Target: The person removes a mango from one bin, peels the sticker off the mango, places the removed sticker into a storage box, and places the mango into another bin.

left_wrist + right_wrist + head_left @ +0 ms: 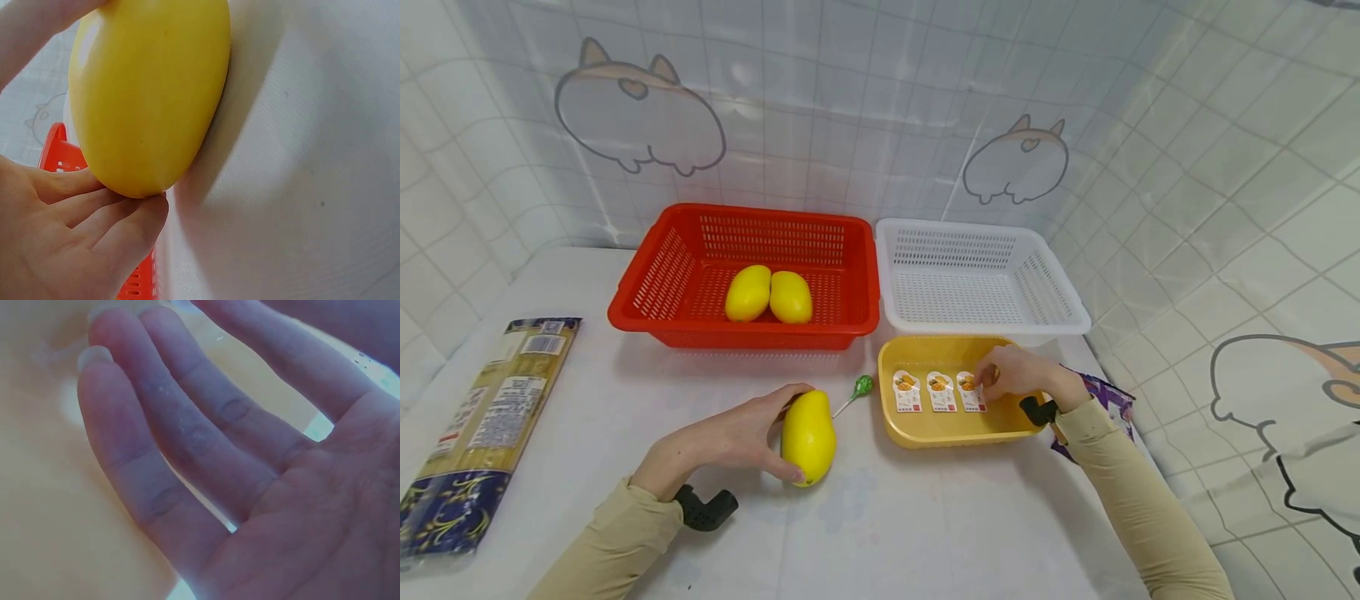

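Observation:
My left hand (752,433) grips a yellow mango (809,440) between thumb and fingers over the white table. Close up in the left wrist view, the fingers touch one end of the mango (150,100) and the thumb lies at the other. My right hand (1017,372) reaches into a yellow tray (925,439), its fingertips at the rightmost of three small mango-picture labels (972,393). In the right wrist view several fingers of the right hand (250,469) are extended, lightly bent; the tips of thumb and index finger are out of frame.
Behind stands a red basket (752,337) with two mangoes (770,294), beside a white basket (981,327). A green-wrapped lollipop (862,387) lies between mango and tray. A long noodle-like package (497,417) lies at left; a purple packet (1108,402) is partly under the right forearm.

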### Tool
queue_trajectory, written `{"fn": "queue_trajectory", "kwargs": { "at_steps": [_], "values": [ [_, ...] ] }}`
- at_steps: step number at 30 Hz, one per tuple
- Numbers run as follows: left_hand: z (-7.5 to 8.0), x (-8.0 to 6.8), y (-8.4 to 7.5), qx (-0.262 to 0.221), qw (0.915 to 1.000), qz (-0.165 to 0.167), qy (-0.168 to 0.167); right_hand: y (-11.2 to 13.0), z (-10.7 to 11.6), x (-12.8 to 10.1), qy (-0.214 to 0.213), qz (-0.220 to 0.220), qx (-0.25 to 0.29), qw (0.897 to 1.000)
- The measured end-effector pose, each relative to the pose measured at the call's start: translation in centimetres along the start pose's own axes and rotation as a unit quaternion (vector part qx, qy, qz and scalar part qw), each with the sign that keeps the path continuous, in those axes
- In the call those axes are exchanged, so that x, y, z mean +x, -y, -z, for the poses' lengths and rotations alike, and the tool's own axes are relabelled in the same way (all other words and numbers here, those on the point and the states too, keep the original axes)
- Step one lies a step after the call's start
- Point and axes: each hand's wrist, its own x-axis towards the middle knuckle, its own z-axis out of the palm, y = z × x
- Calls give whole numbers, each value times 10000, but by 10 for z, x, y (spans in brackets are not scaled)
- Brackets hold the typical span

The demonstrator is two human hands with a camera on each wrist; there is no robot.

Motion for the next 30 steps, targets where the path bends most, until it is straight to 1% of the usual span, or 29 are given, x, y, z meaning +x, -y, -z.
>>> {"fn": "queue_trajectory", "kwargs": {
  "at_steps": [7,12,19,25,30],
  "values": [
    [0,0,1,-38,10000,-30,17,0,3,-2,-15,62,84,9999],
    [0,0,1,-24,10000,12,-4,0,3,-3,-35,115,119,9999],
    [-1,0,0,-40,10000,-64,13,1,5,-8,-69,106,148,9998],
    [0,0,0,-31,10000,-7,5,6,8,-13,-94,140,274,9995],
    [0,0,0,-42,10000,4,5,5,9,-15,-138,123,269,9995]
  ]
}}
